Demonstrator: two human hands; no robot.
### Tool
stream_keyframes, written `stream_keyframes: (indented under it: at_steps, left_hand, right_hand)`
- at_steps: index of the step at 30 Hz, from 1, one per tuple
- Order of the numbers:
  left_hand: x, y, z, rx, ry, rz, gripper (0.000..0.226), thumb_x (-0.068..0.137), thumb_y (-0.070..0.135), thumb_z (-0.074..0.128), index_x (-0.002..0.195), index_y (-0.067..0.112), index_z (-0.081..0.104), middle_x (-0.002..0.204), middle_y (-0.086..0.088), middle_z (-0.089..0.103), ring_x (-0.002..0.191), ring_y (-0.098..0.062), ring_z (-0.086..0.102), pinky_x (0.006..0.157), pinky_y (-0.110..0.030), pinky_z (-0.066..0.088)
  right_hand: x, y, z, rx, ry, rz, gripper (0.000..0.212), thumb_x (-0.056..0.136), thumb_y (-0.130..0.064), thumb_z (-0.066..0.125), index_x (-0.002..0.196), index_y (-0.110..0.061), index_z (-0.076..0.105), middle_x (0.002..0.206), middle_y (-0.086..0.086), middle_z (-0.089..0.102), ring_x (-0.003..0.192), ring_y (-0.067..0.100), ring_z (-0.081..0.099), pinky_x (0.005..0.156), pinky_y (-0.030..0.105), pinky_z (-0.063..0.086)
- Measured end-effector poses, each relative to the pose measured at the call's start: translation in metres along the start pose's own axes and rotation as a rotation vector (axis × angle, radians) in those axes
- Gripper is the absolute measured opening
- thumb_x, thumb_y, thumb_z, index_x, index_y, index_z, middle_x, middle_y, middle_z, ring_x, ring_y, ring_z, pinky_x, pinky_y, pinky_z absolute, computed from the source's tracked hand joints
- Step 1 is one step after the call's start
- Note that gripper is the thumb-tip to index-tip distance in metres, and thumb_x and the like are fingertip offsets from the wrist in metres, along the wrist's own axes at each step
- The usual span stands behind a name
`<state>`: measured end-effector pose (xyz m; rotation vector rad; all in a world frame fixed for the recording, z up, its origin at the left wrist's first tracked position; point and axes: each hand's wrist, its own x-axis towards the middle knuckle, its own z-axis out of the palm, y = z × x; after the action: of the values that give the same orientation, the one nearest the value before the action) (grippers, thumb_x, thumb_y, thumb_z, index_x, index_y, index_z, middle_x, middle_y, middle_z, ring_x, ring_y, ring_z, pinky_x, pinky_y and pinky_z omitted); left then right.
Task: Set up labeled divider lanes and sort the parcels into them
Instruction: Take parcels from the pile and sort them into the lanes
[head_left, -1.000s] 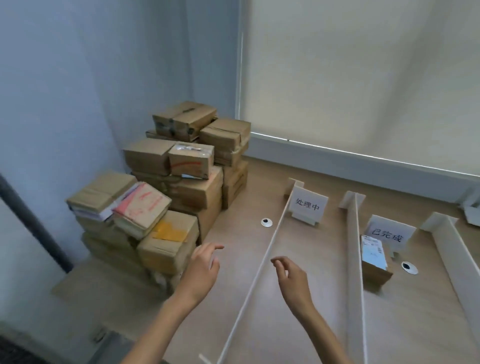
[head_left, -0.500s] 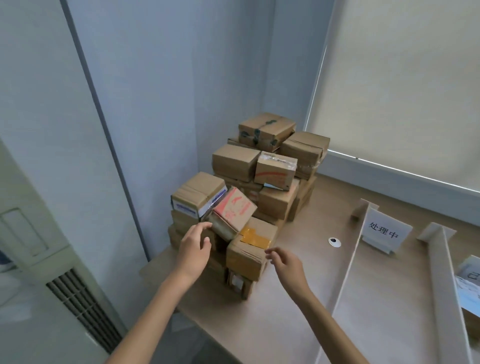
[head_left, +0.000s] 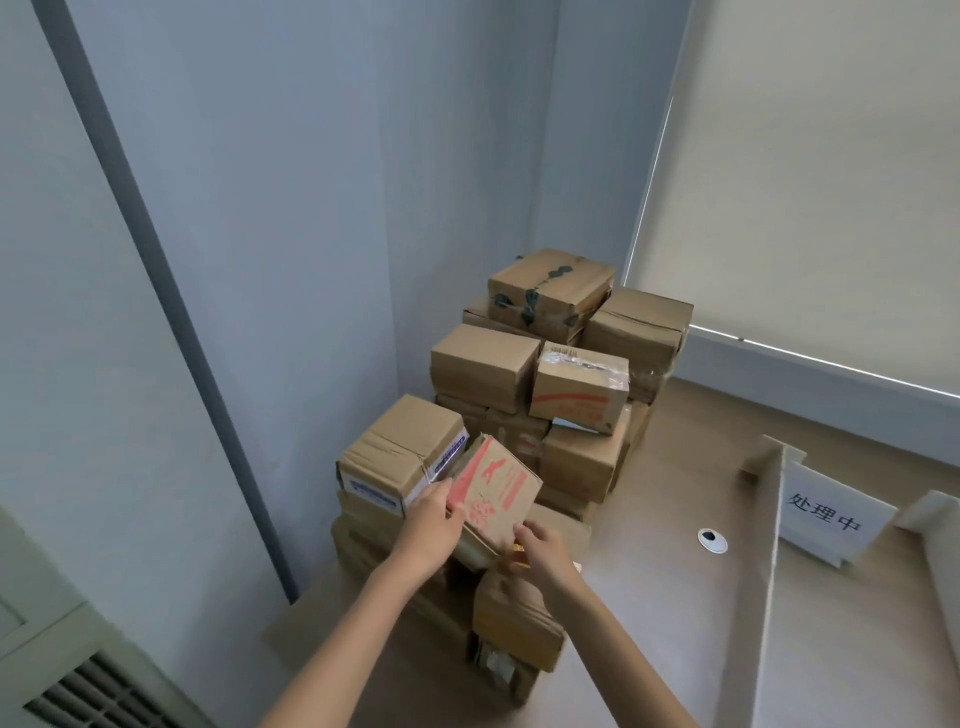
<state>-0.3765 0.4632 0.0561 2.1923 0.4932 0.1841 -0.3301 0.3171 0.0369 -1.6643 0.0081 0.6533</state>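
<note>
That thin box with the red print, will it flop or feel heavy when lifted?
Probably stiff: the red-printed box shows flat faces though tilted. Likely light: it is thin, and the left hand and right hand grip only its edges. The pile beneath might shift.

2nd divider (head_left: 932, 512) cut by frame edge; box label (head_left: 374, 491) illegible.

"处理中" on the white sign card (head_left: 826, 513) beside the divider (head_left: 763, 545)

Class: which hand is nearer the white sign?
Right. The right hand grips the red-printed box, left of the sign; the left hand holds that box's left edge, farther away.
</note>
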Motion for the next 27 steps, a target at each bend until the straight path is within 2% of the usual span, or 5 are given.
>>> stream_keyframes:
  at_steps: [9,14,18,22,27]
  left_hand:
    - [-0.006,0.008,-0.026,-0.199,0.073,0.190,0.016,0.096,0.016,0.049,0.103,0.020,0.063,0.111,0.006,0.058,0.105,-0.003,0.055,0.071,-0.001,0.044]
    - [-0.009,0.017,-0.042,-0.498,0.062,0.163,0.049,0.079,0.028,0.073,0.120,0.034,0.047,0.123,0.012,0.050,0.118,-0.005,0.048,0.092,-0.024,0.048]
    - [-0.017,0.025,-0.061,-0.779,-0.345,0.036,0.113,0.053,0.056,0.083,0.144,0.038,0.018,0.139,0.008,0.042,0.124,-0.013,0.047,0.103,-0.042,0.043]
    - [-0.025,0.021,-0.073,-0.997,-0.661,0.051,0.084,0.069,0.036,0.079,0.138,0.032,0.032,0.131,-0.008,0.057,0.118,-0.027,0.058,0.098,-0.050,0.047]
    - [-0.040,0.025,-0.078,-0.979,-0.581,0.097,0.071,0.075,0.029,0.077,0.136,0.031,0.039,0.126,-0.004,0.060,0.115,-0.024,0.060,0.097,-0.050,0.049]
  right_hand:
    - [-0.003,-0.010,0.006,0.207,0.158,-0.074,0.038,0.096,-0.030,0.052,0.130,-0.019,0.040,0.111,0.002,0.061,0.096,0.016,0.063,0.068,0.031,0.054]
    - [-0.028,-0.029,-0.001,0.390,0.177,-0.174,0.028,0.096,-0.020,0.049,0.125,-0.019,0.047,0.115,0.010,0.061,0.106,0.023,0.063,0.078,0.041,0.058]
    - [-0.058,-0.035,0.005,0.471,0.141,-0.246,0.027,0.096,-0.020,0.048,0.124,-0.021,0.049,0.114,0.012,0.063,0.106,0.024,0.064,0.082,0.044,0.057]
    - [-0.081,-0.033,0.012,0.447,0.147,-0.310,0.031,0.097,-0.021,0.047,0.128,-0.021,0.048,0.115,0.014,0.063,0.108,0.025,0.063,0.087,0.046,0.055]
    - [-0.110,-0.042,0.028,0.115,0.325,-0.438,0.051,0.096,-0.038,0.047,0.144,-0.026,0.033,0.133,0.001,0.054,0.113,0.013,0.059,0.088,0.027,0.054]
